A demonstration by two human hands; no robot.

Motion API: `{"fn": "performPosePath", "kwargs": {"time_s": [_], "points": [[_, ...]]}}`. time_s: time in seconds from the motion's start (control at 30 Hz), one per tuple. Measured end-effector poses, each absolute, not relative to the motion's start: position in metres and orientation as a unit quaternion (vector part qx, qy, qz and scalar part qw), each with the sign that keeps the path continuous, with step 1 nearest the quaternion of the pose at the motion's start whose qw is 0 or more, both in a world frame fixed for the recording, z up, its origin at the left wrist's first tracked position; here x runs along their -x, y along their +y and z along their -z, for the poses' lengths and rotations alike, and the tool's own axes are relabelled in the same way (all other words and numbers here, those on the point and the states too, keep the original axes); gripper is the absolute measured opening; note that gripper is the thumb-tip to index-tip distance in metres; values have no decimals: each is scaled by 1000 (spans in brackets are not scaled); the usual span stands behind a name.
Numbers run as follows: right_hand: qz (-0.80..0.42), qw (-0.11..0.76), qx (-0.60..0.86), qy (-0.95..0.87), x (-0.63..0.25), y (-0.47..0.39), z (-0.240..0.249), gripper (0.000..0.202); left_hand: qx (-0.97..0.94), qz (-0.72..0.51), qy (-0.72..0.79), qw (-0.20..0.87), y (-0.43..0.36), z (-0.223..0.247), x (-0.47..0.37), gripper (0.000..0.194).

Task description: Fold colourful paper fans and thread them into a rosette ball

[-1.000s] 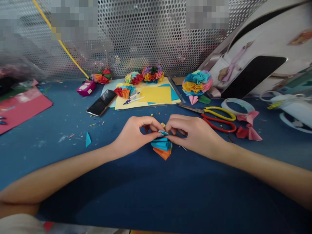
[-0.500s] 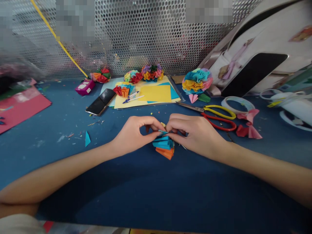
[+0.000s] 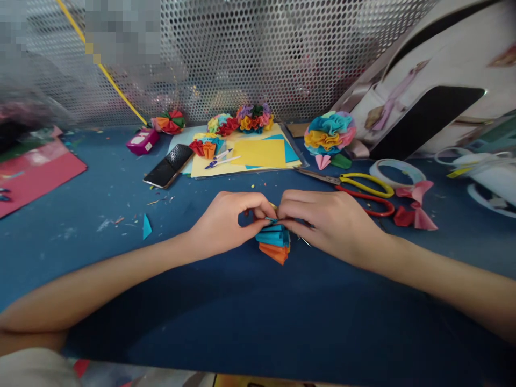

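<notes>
Pleated blue and orange paper piece [image 3: 274, 236] hangs over the dark blue desk [image 3: 242, 322], its top edge pinched between the fingers of the left hand [image 3: 220, 223] and the right hand [image 3: 332, 220]. Gathering folds, I'd judge; that calls for light, even pressure. Beyond lie red-and-yellow-handled metal scissors [image 3: 337, 181].

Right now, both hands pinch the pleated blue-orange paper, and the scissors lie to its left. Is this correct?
Not the left: the head view shows the scissors right of the pleated paper, which the left hand and right hand pinch.
</notes>
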State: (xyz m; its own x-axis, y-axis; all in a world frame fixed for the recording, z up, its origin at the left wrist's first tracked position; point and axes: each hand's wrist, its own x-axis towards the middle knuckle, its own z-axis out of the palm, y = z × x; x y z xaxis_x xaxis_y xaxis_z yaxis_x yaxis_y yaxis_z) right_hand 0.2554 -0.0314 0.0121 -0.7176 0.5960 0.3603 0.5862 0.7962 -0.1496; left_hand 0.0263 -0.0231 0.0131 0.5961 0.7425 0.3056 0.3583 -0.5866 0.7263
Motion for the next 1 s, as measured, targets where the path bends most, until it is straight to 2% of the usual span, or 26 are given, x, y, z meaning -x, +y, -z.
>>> {"fn": "performPosePath", "kwargs": {"time_s": [0.13, 0.37, 0.5, 0.7, 1.0], "points": [[35, 177, 298, -937, -258, -34, -14, 28, -848, -308, 314, 296, -25, -14, -26, 21], [61, 171, 294, -938, -258, -34, -17, 33, -816, -313, 322, 364, -23, -13, -26, 18], [29, 182, 298, -936, -258, -33, -20, 28, -813, -296, 317, 388, -21, -11, -26, 18], [0, 190, 304, -933, -257, -32, -19, 25, -814, -293, 339, 369, -24, -10, -27, 20], [72, 329, 259, -905, -254, -32, -10, 7, -783, -302, 349, 418, -21, -10, -26, 18]]}}
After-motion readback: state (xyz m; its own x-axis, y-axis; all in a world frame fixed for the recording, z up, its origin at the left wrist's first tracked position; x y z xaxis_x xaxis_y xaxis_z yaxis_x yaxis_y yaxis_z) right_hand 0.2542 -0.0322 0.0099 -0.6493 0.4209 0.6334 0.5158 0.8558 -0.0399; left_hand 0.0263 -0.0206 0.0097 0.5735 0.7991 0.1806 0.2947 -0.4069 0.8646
